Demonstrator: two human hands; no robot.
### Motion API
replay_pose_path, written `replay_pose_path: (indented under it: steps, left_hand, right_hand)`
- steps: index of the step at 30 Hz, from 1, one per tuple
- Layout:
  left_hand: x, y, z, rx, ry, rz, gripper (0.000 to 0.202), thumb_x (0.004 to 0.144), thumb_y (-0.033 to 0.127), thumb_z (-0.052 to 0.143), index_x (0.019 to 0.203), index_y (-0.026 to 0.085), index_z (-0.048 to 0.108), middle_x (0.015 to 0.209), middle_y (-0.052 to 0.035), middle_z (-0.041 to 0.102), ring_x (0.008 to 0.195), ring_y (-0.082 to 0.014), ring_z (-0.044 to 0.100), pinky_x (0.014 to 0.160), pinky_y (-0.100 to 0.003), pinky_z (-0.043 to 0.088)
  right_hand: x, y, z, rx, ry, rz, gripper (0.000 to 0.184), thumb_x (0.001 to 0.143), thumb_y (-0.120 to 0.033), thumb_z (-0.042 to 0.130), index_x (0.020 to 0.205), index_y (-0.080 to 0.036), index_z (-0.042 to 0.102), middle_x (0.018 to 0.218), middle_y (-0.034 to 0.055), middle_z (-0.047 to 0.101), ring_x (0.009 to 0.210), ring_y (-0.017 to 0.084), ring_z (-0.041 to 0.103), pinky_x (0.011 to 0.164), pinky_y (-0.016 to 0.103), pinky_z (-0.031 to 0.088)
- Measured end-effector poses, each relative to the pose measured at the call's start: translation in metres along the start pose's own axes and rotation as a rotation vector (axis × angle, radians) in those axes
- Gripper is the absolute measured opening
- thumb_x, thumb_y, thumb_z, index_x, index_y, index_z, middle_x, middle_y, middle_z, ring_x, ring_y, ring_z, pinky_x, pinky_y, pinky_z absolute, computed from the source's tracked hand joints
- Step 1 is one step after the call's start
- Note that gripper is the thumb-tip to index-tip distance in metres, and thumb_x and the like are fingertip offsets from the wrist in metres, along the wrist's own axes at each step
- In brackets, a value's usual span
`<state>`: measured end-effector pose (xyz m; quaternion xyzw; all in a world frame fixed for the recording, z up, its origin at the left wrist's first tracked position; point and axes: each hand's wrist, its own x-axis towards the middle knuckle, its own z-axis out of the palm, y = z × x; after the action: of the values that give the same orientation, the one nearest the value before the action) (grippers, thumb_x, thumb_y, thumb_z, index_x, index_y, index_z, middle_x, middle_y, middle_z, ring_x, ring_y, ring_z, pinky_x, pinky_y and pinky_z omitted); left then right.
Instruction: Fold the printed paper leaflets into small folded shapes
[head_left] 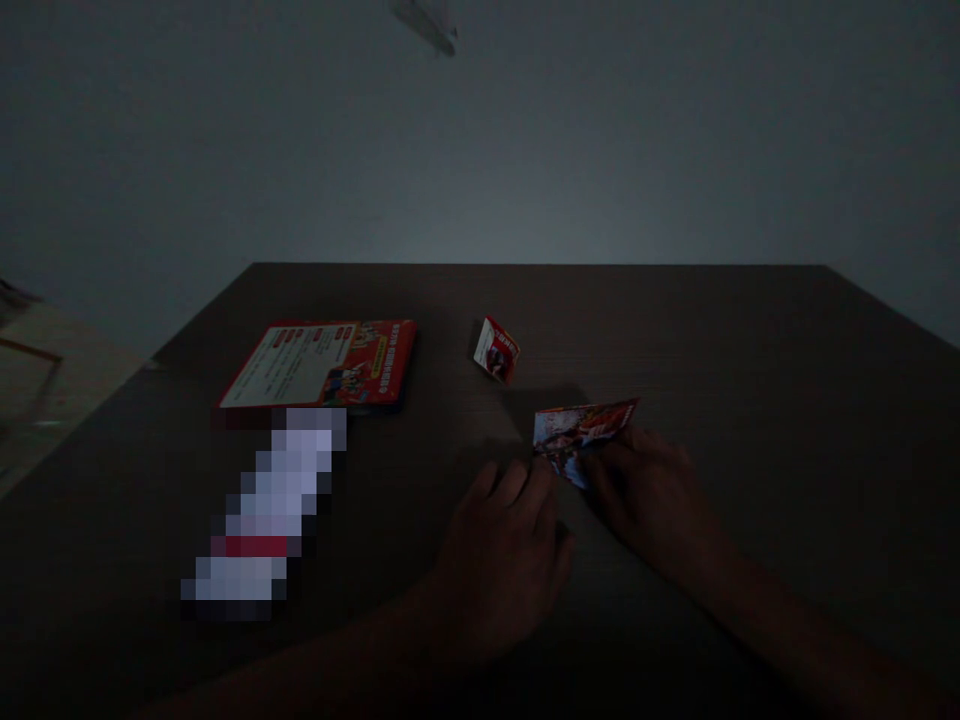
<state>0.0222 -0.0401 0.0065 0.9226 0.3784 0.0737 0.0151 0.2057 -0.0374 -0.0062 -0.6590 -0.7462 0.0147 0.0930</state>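
Right hand (pixel 660 500) pinches a printed sheet (pixel 581 432), left hand (pixel 504 560) close by

It is dim in here, but I can make out the colourful printed sheet at the near middle of the dark surface (pixel 712 340), creased and tilted up. The right hand's fingers are closed on its lower right part. The left hand lies palm down just beside it, its fingers bent, their tips by the sheet's lower left corner; from here I cannot tell whether they grip it.

Farther back, between the sheet and the pale wall (pixel 525 150), a small folded red-and-white card (pixel 496 350) sits tilted, well clear of both hands. Over to the left lies a flat red item with a white printed panel (pixel 322 365). Nearer the edge, just in front of it, is a long pale object (pixel 262 510) with a red band, too blurred to identify.
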Motion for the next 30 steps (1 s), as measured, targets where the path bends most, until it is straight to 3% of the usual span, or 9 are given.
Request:
replay_pose_path:
  steps: [13,24,30]
  left_hand:
    - [-0.0004,0.0032,-0.0049,-0.039,-0.068,0.007,0.048,0.092,0.038,0.038,0.131,0.012,0.044,0.131,-0.0124,0.048,0.112,-0.0260,0.045,0.096,-0.043,0.035]
    - [-0.0010,0.0025,-0.0076,-0.081,-0.073,0.015,0.043,0.090,0.042,0.042,0.130,0.024,0.045,0.131,-0.0131,0.047,0.113,-0.0275,0.045,0.091,-0.046,0.037]
    - [-0.0031,0.0011,-0.0081,-0.101,-0.048,0.013,0.048,0.090,0.040,0.043,0.128,0.012,0.047,0.128,-0.0131,0.051,0.113,-0.0264,0.045,0.096,-0.044,0.034]
  right_hand:
    - [0.0013,0.0011,-0.0017,0.031,-0.022,-0.012,0.030,0.092,-0.030,0.041,0.082,-0.018,0.066,0.089,0.0099,0.063,0.083,0.024,0.058,0.071,0.035,0.035]
    - [0.0016,0.0001,-0.0032,0.012,0.002,-0.019,0.029,0.089,-0.036,0.046,0.074,-0.018,0.063,0.087,0.0096,0.064,0.080,0.023,0.059,0.069,0.035,0.036]
    - [0.0031,0.0019,-0.0029,0.074,0.006,-0.024,0.034,0.087,-0.045,0.049,0.070,-0.019,0.062,0.084,0.0080,0.064,0.078,0.022,0.060,0.070,0.035,0.040]
